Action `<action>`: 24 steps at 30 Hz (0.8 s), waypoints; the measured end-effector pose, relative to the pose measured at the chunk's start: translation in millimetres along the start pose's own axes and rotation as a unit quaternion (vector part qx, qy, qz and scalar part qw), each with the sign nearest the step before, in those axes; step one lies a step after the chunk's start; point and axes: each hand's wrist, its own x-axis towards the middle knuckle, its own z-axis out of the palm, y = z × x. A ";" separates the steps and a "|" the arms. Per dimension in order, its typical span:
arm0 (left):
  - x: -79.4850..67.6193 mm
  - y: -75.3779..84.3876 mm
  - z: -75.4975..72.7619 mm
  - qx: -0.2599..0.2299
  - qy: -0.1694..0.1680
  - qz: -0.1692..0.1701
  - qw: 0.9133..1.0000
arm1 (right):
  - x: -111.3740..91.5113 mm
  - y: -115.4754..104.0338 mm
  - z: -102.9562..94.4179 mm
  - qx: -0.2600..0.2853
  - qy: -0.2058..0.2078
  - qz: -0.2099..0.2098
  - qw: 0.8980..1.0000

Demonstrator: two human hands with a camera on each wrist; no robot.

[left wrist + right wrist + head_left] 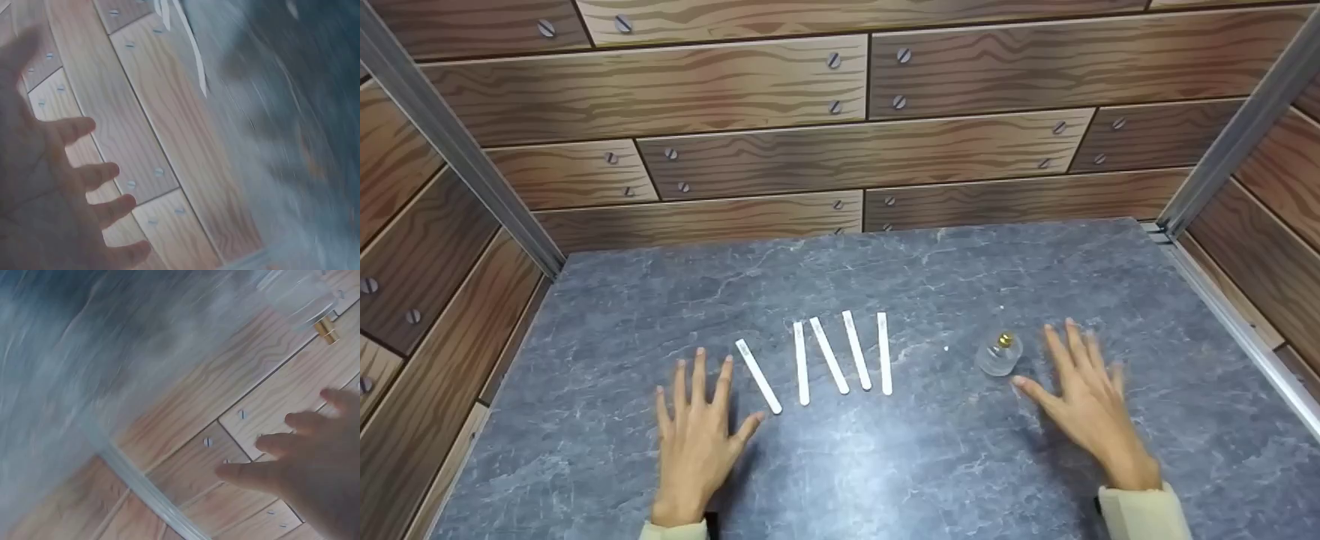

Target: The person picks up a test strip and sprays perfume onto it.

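Observation:
My left hand [695, 442] is spread palm down over the table, its fingers straight and holding nothing. Just right of its index finger and thumb lies a slim white strip [758, 376]. Several more such strips, rounded at the near end and with small marks at the far end, fan out to the right, among them the rightmost strip [884, 354]. On the right, a small clear round glass bottle [1000, 358] with a gold spray top stands upright. Beside it my right hand [1084, 401] is spread too, thumb tip close to the bottle, with nothing in its grasp.
A grey marbled table [840, 472] spans the work area. Wood-print panels [750, 90] enclose it at the back and sides, with metal posts at the corners and a metal rail [1245, 330] along the right. Tiny white specks [946, 348] lie left of the bottle.

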 end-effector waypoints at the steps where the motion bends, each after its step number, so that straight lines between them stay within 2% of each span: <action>1: 0.6 0.8 0.6 -0.013 0.011 0.001 1.000 | 1.3 -1.0 0.7 0.013 0.025 -0.005 1.000; 5: 2.8 4.0 3.7 -0.097 0.047 -0.021 0.994 | 7.3 -5.5 5.2 0.058 0.116 -0.027 0.991; 9: 5.2 8.1 6.0 -0.173 0.044 -0.066 0.982 | 12.5 -10.1 7.8 0.086 0.152 -0.032 0.984; 13: 9.1 14.6 8.4 -0.229 0.033 -0.085 0.969 | 14.0 -12.8 7.2 0.097 0.150 -0.018 0.984; 19: 13.4 22.3 11.2 -0.303 0.035 -0.082 0.949 | 16.5 -17.8 5.3 0.114 0.122 0.012 0.986; 24: 17.1 28.4 14.4 -0.358 0.020 -0.091 0.929 | 19.9 -22.8 7.2 0.131 0.117 0.015 0.984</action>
